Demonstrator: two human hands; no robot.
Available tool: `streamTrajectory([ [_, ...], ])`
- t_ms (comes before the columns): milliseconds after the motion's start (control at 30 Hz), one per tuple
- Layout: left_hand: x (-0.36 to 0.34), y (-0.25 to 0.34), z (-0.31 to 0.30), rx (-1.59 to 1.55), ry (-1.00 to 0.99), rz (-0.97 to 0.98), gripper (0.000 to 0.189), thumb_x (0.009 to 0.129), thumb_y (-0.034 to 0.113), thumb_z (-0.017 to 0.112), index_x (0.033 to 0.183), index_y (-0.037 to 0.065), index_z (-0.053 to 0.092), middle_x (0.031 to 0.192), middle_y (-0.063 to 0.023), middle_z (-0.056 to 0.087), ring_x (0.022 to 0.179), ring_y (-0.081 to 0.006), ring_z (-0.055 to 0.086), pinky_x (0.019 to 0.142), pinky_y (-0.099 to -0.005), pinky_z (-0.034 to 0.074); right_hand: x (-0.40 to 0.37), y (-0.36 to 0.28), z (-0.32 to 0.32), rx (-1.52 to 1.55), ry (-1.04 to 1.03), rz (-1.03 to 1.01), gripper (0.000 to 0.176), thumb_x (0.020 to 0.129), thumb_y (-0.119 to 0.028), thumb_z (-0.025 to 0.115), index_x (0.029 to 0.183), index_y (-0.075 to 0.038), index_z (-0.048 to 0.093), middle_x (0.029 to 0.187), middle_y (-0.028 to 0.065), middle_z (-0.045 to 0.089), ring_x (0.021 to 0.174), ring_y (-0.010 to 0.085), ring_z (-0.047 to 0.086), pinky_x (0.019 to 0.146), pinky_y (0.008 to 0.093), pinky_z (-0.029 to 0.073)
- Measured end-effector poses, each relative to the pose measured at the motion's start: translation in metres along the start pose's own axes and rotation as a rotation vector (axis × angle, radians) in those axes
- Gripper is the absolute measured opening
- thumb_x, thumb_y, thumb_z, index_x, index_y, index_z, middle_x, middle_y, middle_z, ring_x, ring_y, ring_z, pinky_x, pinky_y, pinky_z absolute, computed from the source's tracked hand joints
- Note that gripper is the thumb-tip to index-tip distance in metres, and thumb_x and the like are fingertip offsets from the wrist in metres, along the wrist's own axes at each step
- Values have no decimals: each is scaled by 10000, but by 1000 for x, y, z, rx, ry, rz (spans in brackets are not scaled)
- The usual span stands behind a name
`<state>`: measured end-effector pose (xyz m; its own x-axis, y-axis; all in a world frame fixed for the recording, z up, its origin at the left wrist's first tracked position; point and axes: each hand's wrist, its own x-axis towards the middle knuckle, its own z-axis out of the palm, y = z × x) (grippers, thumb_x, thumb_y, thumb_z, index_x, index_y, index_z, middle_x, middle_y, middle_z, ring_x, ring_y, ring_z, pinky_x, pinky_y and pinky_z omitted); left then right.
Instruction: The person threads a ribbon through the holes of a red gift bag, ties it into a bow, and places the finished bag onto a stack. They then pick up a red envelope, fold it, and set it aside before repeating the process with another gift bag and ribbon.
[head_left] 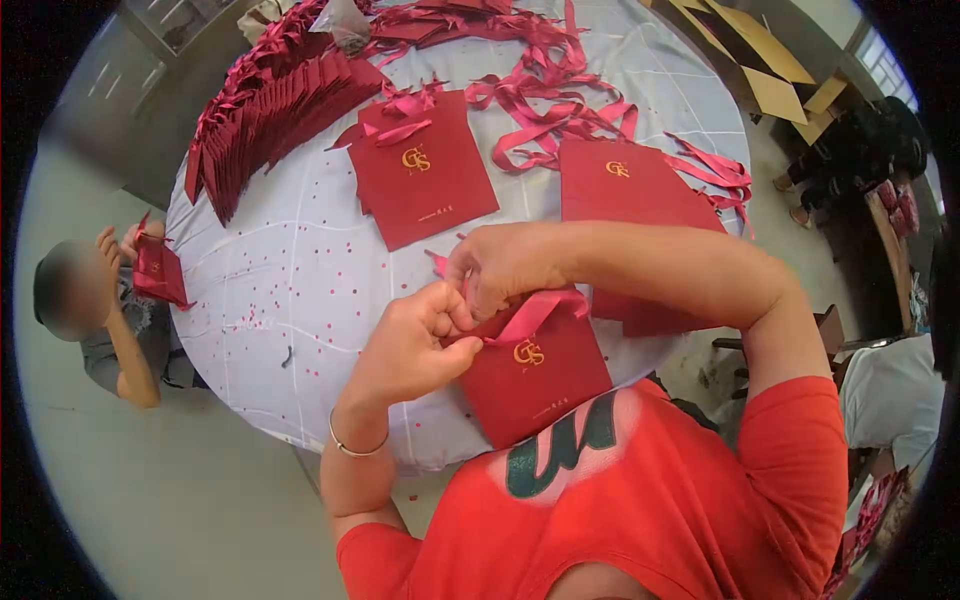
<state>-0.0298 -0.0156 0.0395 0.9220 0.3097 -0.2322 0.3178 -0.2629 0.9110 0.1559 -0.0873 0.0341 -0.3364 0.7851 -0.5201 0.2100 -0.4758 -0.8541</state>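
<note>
A dark red paper gift bag (555,385) with a gold logo lies at the table's near edge, against my red shirt. A pink ribbon (530,318) runs across its upper part. My left hand (415,340), with a bangle at the wrist, is closed at the bag's top left corner, pinching the ribbon. Just above it, my right hand (505,268) reaches in from the right, its fingers bent down and closed on the ribbon too. The two hands touch or nearly touch. The exact spot where the fingertips grip is partly hidden.
Flat red bags (425,175) lie ahead, and a stack of larger red bags (640,190) is at right. Loose pink ribbons (560,110) and a long row of bags (285,115) fill the far side. Another person (125,320) handles a small red bag (160,270) at left.
</note>
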Motion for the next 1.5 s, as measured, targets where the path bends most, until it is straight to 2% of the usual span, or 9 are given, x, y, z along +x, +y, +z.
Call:
streamTrajectory([
  [167, 0, 1, 2, -104, -57, -60, 159, 773, -9, 644, 854, 29, 513, 599, 29, 514, 534, -9, 443, 459, -218, 327, 0, 7, 1, -94, 518, -230, 287, 699, -58, 748, 920, 13, 579, 719, 58, 625, 616, 117, 589, 507, 268, 450],
  [400, 3, 0, 2, -63, -44, -51, 165, 785, -15, 615, 930, 18, 543, 608, 37, 518, 531, -5, 416, 472, -220, 319, -35, 11, -12, -262, 739, -604, 127, 815, -67, 693, 890, -14, 605, 813, 23, 652, 742, 84, 602, 680, 261, 485],
  [667, 3, 1, 3, -94, -90, 5, 232, 820, -42, 565, 1045, -3, 607, 640, 34, 530, 568, -26, 432, 504, -221, 360, -76, 29, -1, -333, 308, -444, 130, 853, -151, 697, 910, -34, 682, 803, 10, 641, 743, 83, 571, 667, 255, 452],
  [867, 1, -5, 4, -78, -26, 35, 171, 814, -17, 617, 978, 7, 575, 744, 3, 647, 508, -6, 486, 421, -191, 374, -36, 23, -2, -613, 496, -279, 247, 854, -237, 672, 827, 9, 680, 667, 82, 624, 607, 135, 562, 559, 315, 449],
  [1100, 1, -7, 3, -56, -4, 51, 168, 800, -22, 636, 939, 11, 548, 723, -15, 643, 506, -17, 500, 417, -196, 384, 5, 21, 4, -385, 383, -246, 322, 845, -286, 654, 797, 32, 669, 657, 201, 597, 556, 220, 553, 556, 361, 455],
  [1167, 0, -5, -1, -150, -98, -11, 168, 800, -20, 642, 933, 15, 545, 705, -8, 630, 516, -19, 503, 418, -195, 385, 23, 29, 0, -532, 636, -405, 321, 833, -296, 656, 782, 21, 679, 663, 205, 611, 574, 265, 586, 567, 381, 466],
  [1267, 2, -10, 0, -82, -61, -5, 149, 800, -7, 637, 918, -1, 546, 692, -26, 633, 571, -20, 500, 459, -217, 375, 30, 13, -16, -617, 827, -271, 317, 801, -306, 689, 784, 10, 683, 712, 222, 627, 658, 337, 634, 588, 410, 481],
  [1400, 2, -1, -2, -142, -80, -67, 162, 801, -6, 640, 930, -4, 541, 685, -17, 622, 562, -17, 489, 453, -215, 362, 33, 16, -20, -792, 819, -281, 340, 800, -335, 707, 787, 4, 687, 682, 193, 635, 644, 285, 642, 586, 380, 486],
  [1500, 0, 0, -5, -200, -70, -92, 116, 797, -3, 651, 881, -3, 571, 698, 0, 625, 550, -20, 490, 454, -209, 356, 6, 8, -15, -485, 791, -191, 327, 801, -328, 724, 801, -2, 693, 683, 149, 651, 645, 220, 643, 590, 346, 488],
])
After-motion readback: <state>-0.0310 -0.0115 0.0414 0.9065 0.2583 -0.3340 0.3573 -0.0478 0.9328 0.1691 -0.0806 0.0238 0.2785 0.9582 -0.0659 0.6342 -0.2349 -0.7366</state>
